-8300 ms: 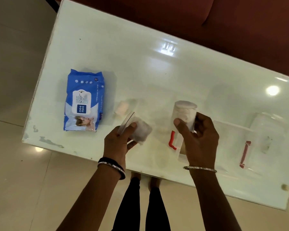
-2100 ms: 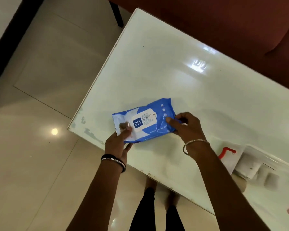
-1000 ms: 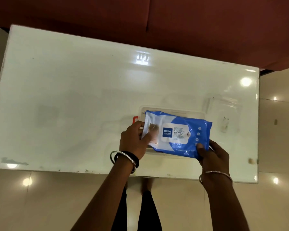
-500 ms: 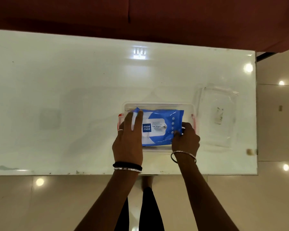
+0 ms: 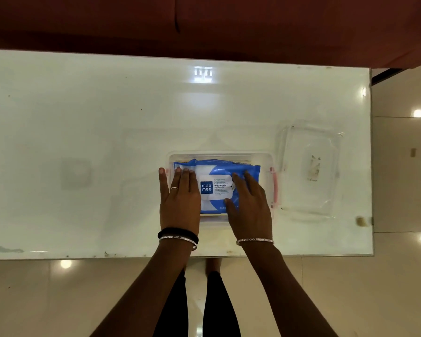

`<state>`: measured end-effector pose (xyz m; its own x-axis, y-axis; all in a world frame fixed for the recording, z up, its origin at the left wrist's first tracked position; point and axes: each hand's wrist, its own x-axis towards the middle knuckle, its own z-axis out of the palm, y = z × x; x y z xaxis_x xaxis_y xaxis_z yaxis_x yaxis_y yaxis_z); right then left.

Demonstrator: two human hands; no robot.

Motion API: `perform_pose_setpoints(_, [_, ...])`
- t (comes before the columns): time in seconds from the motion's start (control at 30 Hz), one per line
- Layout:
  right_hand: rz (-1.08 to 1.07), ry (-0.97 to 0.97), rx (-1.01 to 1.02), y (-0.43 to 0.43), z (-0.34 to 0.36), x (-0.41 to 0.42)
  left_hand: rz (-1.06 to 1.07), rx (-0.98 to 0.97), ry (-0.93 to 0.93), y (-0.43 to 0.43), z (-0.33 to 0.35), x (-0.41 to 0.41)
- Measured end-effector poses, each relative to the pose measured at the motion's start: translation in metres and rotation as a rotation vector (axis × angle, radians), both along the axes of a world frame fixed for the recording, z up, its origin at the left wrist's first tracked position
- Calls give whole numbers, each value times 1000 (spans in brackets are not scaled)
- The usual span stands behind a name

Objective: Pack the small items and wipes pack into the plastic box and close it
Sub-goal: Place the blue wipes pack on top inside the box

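While lying flat inside the box: filled nearly its whole opening, label up.
Wipes pack: blue-and-white soft plastic wet-wipes pack (image 5: 219,186), set in the clear rectangular plastic box (image 5: 220,155); thin strip of box rim showing along far side and right end.
Box position: near front edge of the glossy white rectangular table (image 5: 83,117), red clip handle (image 5: 274,186) at its right end.
Left hand (image 5: 180,203): spread flat, palm down, pressed on left end of pack; little finger lay out past the box's left rim; gripped nothing.
Right hand (image 5: 249,207): also flat with fingers extended, laid over right half of pack; closed around nothing.
Lid: clear plastic rectangular lid (image 5: 310,171), off the box, flat on table just beside its right end, close to the table's right edge.
Small items: hidden under pack, could not be told.
Open room: wide bare tabletop left of and beyond box; narrow strip between box and front edge.
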<state>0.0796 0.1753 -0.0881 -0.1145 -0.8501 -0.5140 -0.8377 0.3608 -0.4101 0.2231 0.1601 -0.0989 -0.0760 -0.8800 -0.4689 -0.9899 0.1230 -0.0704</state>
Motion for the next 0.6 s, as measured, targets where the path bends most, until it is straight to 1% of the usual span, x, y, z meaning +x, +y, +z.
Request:
perform_pose_setpoints(0.07, [28,3,25,-3,-1,-4,21,3,33,-1,1,-1])
perform_pose_setpoints(0.13, [14,-20,20,-6,2,-8,67,-34,102,-1,5,-2])
perform_pose_setpoints(0.17, [-15,-48,-11,-7,5,-11,96,-65,150,0,9,-3])
perform_pose_setpoints(0.23, [-108,-105,-146,-7,14,-21,143,-174,260,2,17,-9])
perform_pose_setpoints(0.3, [-249,-156,-303,-6,24,-35,184,-299,366,3,26,-21])
perform_pose_setpoints(0.37, [-397,-171,-381,-5,30,-54,210,-365,482,2,34,-36])
perform_pose_setpoints(0.47, [-637,-166,-388,1,30,-91,205,-360,630,-7,44,-65])
perform_pose_setpoints(0.6, [-958,-140,-321,18,12,-143,156,-287,739,-37,49,-108])
